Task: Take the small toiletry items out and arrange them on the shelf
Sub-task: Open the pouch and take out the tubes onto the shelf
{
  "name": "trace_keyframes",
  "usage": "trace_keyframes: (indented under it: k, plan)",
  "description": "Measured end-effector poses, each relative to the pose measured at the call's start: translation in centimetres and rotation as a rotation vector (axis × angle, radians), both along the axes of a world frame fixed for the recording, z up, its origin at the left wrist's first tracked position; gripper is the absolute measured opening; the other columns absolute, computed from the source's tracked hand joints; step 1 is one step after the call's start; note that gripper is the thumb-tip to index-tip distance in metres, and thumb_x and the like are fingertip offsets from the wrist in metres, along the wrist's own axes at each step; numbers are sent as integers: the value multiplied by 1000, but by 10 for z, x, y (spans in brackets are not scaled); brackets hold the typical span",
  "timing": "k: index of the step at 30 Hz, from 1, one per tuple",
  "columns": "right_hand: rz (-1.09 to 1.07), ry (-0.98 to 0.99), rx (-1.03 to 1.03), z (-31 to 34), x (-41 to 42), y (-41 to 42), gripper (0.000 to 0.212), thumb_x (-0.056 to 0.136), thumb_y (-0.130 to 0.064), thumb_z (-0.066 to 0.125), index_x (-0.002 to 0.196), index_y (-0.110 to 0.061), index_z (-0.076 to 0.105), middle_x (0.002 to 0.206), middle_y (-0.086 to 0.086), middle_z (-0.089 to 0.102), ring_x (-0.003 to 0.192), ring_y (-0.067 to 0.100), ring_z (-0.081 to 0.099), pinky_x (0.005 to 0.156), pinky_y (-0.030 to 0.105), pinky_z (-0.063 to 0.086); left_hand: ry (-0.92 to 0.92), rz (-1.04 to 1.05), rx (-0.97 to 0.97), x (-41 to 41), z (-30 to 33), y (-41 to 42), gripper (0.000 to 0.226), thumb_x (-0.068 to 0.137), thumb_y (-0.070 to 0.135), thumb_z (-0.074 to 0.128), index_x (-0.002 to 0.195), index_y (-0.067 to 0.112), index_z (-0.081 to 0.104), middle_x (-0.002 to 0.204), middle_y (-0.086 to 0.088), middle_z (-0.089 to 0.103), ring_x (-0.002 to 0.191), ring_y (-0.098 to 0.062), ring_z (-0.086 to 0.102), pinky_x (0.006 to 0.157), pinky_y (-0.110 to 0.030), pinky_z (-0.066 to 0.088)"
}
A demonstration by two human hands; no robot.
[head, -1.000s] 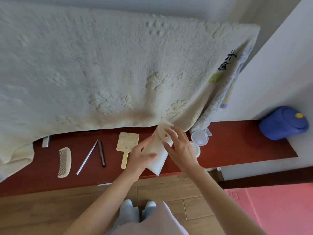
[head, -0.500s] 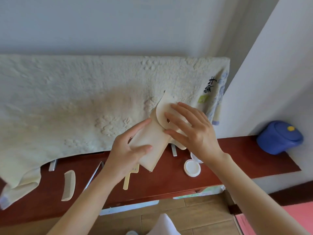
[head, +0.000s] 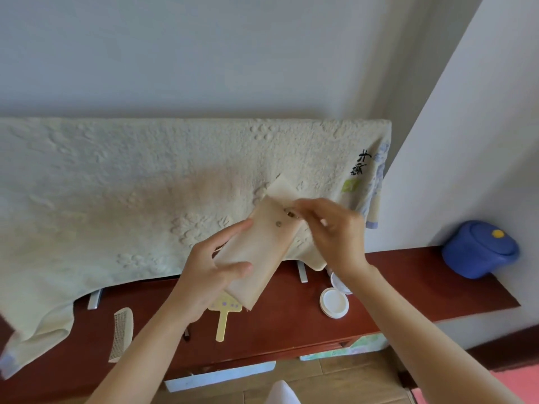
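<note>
A flat beige pouch (head: 264,243) with a snap flap is raised above the dark red shelf (head: 402,284). My left hand (head: 210,275) grips its lower half, thumb across the front. My right hand (head: 329,231) pinches the flap at the pouch's top by the snap. On the shelf lie a cream comb (head: 122,333), a yellow hand mirror (head: 224,319) partly behind the pouch, and a white round jar (head: 334,303) with a second round piece (head: 339,284) behind it, half hidden by my right wrist.
A large cream towel (head: 116,199) hangs over a rail above the shelf and covers its back. A blue lidded tub (head: 479,249) stands at the shelf's right end against the white wall. Wooden floor and a pink mat lie below.
Both hands have lifted the pouch higher above the shelf. My right hand has shifted from lying over the flap to pinching it near the snap. The camera has tilted upward.
</note>
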State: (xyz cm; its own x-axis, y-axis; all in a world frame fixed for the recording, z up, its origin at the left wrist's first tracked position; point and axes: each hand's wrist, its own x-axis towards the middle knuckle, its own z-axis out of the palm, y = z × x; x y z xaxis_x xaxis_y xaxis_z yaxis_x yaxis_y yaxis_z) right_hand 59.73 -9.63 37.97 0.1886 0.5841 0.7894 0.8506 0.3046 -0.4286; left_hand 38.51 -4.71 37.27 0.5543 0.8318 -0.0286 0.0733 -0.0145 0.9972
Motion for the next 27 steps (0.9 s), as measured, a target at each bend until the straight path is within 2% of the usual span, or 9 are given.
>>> trace_keyframes:
  k: [2,4,7,10,13,16,22,25,27]
  plan:
    - [65,475,-133,19,9,2,11,86,-10,68,91,-17,74,87,-5,74,79,5,67,72,23,55,2,-32,-70,-7,-5,2,65,65,6,79,109,52,65,107,18,66,97,-7,65,75,-25,53]
    - [132,868,-272,32,25,7,10,86,-12,68,95,-11,73,84,3,72,76,10,66,69,23,55,-9,-56,-140,-13,-11,2,64,59,11,78,109,49,66,111,13,66,99,-10,65,74,-25,53]
    - [88,1129,-441,23,45,15,13,85,-14,69,97,-9,71,77,1,68,71,11,63,59,18,52,-17,-112,-198,-20,-18,-3,66,57,9,79,111,45,66,114,8,67,100,-12,65,74,-24,53]
    - [-62,992,-531,-7,47,21,16,85,-19,70,100,-16,69,87,-3,68,82,14,62,68,23,54,6,-112,-199,-20,-23,-7,68,64,-2,82,110,47,66,113,8,67,98,-11,66,75,-25,52]
    - [-334,427,-325,-20,32,11,21,85,-14,67,105,-22,67,103,-12,62,90,6,61,78,23,51,24,-69,-192,-20,-27,-9,66,71,-5,75,108,49,67,108,12,68,94,-9,66,71,-21,53]
    - [-277,118,-114,-26,12,-3,17,86,-4,63,97,-14,71,101,-4,65,93,10,62,76,20,48,23,-27,-196,-18,-29,-9,67,71,-7,74,107,49,67,105,13,69,92,-8,67,67,-19,53]
    - [-111,210,-372,-57,-9,-13,34,84,-43,57,105,-21,72,115,-5,63,112,16,57,90,28,47,13,5,-205,-17,-33,-12,67,73,-8,73,107,49,67,106,11,68,91,-7,66,66,-18,53]
    - [-132,283,-408,-60,-10,-10,24,83,-34,66,101,-20,72,110,-8,63,110,17,57,92,31,47,19,2,-200,-16,-34,-13,67,73,-9,72,108,49,67,107,11,67,90,-7,66,66,-19,53]
    - [-133,360,-449,-57,-9,-9,11,83,-24,71,94,-25,72,102,-15,62,106,15,56,89,24,44,19,-1,-199,-16,-35,-13,67,73,-10,72,107,48,67,106,11,67,88,-5,66,64,-16,52]
